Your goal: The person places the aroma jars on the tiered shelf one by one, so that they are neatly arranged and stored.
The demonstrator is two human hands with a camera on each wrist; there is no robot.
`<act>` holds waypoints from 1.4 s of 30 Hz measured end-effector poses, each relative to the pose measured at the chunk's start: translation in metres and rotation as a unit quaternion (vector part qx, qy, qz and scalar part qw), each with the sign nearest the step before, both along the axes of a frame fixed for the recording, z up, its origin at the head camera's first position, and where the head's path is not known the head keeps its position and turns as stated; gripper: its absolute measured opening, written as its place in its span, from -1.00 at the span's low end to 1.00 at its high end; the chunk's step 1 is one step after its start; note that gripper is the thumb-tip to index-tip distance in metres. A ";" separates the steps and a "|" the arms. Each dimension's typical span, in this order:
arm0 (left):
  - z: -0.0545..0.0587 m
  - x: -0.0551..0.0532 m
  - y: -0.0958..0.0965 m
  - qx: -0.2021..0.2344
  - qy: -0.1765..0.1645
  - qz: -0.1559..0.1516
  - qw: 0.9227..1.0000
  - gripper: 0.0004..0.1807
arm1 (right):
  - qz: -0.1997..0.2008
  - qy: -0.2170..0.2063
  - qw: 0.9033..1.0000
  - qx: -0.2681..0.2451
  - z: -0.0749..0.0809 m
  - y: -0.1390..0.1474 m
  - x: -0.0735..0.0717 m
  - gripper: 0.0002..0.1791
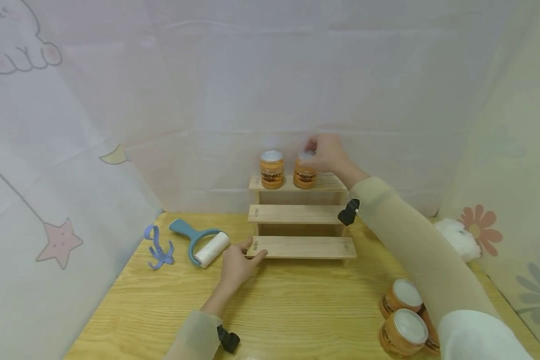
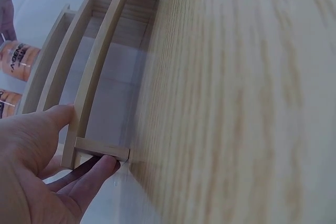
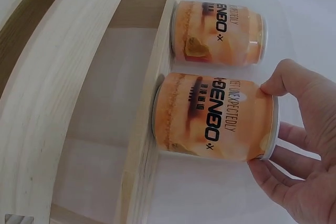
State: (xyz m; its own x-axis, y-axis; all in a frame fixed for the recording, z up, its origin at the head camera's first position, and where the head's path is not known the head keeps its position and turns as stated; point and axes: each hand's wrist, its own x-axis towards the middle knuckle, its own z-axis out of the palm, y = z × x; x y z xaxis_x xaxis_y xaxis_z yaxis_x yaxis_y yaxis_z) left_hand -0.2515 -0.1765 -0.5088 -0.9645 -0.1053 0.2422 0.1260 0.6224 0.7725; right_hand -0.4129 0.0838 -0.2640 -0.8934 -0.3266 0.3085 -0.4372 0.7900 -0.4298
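A three-step wooden display stand point(image 1: 301, 247) stands toward the back of the table. My right hand point(image 1: 328, 152) grips an orange can point(image 3: 210, 116) by its top rim, thumb on one side and fingers on the other. The can's base is at the top step, to the right of a second orange can point(image 1: 272, 170). Its label faces front. Down at the lowest step, my left hand point(image 1: 236, 265) holds the stand's left end; the thumb point(image 2: 62, 115) lies against the board and the fingers reach around the end support.
Several more orange cans point(image 1: 402, 335) are grouped at the front right of the table, under my right arm. Left of the stand lie a blue-handled lint roller point(image 1: 213, 248) and a small blue hook-shaped stand point(image 1: 161, 256). A fluffy white object point(image 1: 458, 240) sits by the right wall.
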 end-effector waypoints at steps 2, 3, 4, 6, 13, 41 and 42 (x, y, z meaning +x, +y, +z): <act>0.000 0.000 0.000 0.004 -0.003 -0.002 1.000 -0.23 | -0.002 -0.002 1.000 0.003 -0.001 -0.001 0.000 -0.55; -0.001 0.000 0.000 0.006 -0.005 -0.003 1.000 -0.22 | -0.004 -0.002 1.000 0.005 -0.001 -0.002 -0.001 -0.56; -0.001 0.000 0.001 0.007 -0.007 -0.003 1.000 -0.21 | -0.005 -0.003 1.000 0.006 -0.001 -0.002 -0.001 -0.57; -0.001 -0.001 0.001 0.005 -0.011 -0.002 1.000 -0.20 | -0.008 -0.004 1.000 0.006 0.000 -0.002 -0.001 -0.58; -0.001 -0.001 0.002 -0.001 -0.008 0.000 1.000 -0.21 | -0.012 -0.014 1.000 0.005 0.000 0.000 0.003 -0.57; 0.001 -0.001 -0.007 -0.008 0.004 0.015 1.000 -0.22 | 0.052 0.035 0.997 0.039 0.011 0.064 0.046 -0.55; 0.001 -0.001 -0.007 -0.008 0.005 0.015 1.000 -0.22 | 0.052 0.034 0.997 0.045 0.010 0.070 0.050 -0.55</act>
State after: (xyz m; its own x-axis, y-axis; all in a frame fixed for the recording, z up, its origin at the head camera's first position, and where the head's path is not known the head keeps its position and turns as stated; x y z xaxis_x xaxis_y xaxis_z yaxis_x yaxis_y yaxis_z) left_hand -0.2524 -0.1837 -0.5079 -0.9585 -0.1294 0.2542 0.1156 0.6386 0.7608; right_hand -0.3629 0.1534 -0.2537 -0.8319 -0.4446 0.3322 -0.5437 0.7731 -0.3268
